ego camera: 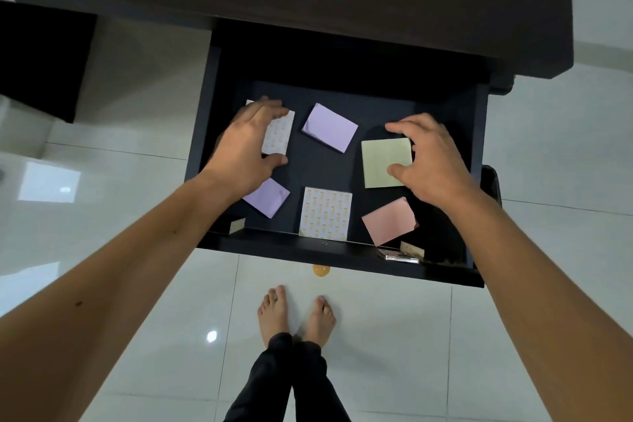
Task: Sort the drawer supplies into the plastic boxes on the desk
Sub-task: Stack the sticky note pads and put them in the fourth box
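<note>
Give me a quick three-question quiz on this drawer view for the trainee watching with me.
1. True or false: the right hand is on the green pad.
2. Which pad is the left hand on? A) pink pad B) the patterned pad at the back left C) the patterned pad by the front wall
3. How many purple pads lie in the drawer?

Key:
1. True; thumb on top, fingers curled over its far edge.
2. B
3. Two: the purple pad at the back and the purple pad under the left wrist.
</note>
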